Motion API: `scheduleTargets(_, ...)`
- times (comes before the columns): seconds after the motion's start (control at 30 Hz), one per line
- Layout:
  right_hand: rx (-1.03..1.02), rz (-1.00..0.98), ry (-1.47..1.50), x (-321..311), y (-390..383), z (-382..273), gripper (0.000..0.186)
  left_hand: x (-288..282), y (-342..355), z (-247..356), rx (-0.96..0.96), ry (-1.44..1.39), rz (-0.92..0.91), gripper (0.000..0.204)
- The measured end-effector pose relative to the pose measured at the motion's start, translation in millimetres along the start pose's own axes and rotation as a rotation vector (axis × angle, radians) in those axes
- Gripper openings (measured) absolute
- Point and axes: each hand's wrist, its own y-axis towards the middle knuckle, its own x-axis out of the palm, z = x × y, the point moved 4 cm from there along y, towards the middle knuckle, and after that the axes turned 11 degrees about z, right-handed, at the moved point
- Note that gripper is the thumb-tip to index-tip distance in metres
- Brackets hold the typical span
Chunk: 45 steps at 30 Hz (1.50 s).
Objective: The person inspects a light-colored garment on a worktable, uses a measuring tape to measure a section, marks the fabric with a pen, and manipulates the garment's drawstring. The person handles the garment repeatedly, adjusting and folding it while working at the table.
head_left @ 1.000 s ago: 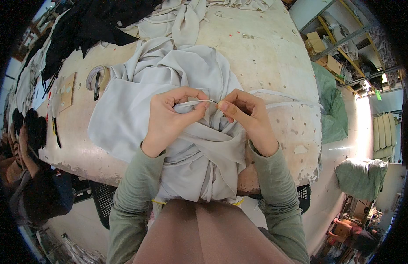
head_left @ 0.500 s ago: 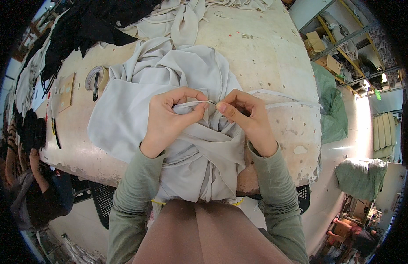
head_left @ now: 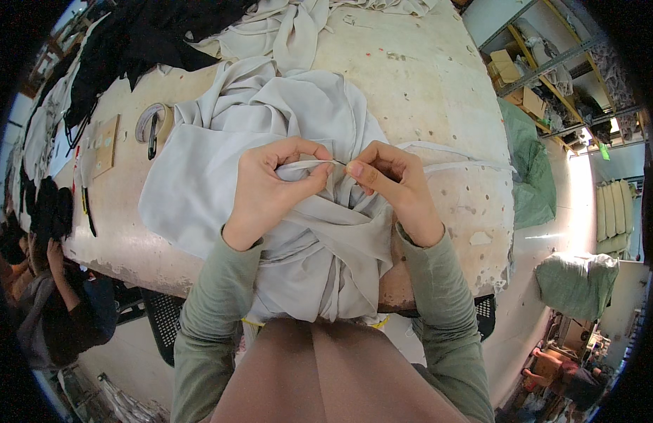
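A heap of pale grey fabric (head_left: 220, 169) lies crumpled on the table in front of me and hangs over its near edge onto my lap. My left hand (head_left: 273, 187) pinches a narrow folded edge of this fabric between thumb and forefinger. Close beside it, my right hand (head_left: 390, 185) grips a thin dark needle-like tool (head_left: 341, 163) with its thumb and fingertips. The tool's tip meets the fabric edge at the left fingertips. Most of it is hidden in the right hand, so its exact kind cannot be made out.
On the worn table (head_left: 453, 211), a tape roll (head_left: 140, 128), a black pen (head_left: 153, 137) and a cutter knife (head_left: 89, 211) lie left. Black cloth (head_left: 143, 49) is piled far left. Another person (head_left: 65, 310) sits at left. Shelving (head_left: 545, 70) and a green sack (head_left: 531, 169) stand right.
Both hands stay nearly in place, still pinching; the right fingertips shift very slightly with the thin tool. At left, the other person's hands and head have moved a little.
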Motion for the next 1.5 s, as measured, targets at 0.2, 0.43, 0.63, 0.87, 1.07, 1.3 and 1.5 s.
scheduleTargets(0.2,-0.03,0.051,-0.047,-1.5,-0.4,-2.3,0.02,0.7,0.2,-0.2,0.019,0.003,0.012,0.012)
scheduleTargets(0.43,-0.027,0.028,-0.041,1.2,-1.9,-5.0,0.022,0.6,0.2,0.2,-0.031,-0.026,-0.01,0.012)
scheduleTargets(0.63,-0.005,-0.006,-0.01,0.0,0.3,-4.8,0.022,1.0,-0.2,0.2,-0.054,-0.017,-0.029,0.012)
scheduleTargets(0.87,0.014,0.007,-0.004,0.6,-0.7,-3.4,0.019,0.7,-0.1,0.0,-0.028,-0.007,-0.032,0.012)
scheduleTargets(1.07,-0.008,0.028,-0.052,-0.2,-0.4,-4.4,0.017,1.2,0.2,-0.5,-0.054,-0.005,-0.037,0.012)
scheduleTargets(1.3,-0.03,0.046,-0.078,-0.2,-2.0,-3.6,0.016,1.4,0.2,0.5,-0.052,-0.015,-0.027,0.012)
scheduleTargets(1.5,0.007,0.147,0.12,-3.2,3.1,-5.6,0.019,1.2,0.6,-0.2,-0.043,-0.033,-0.011,0.012)
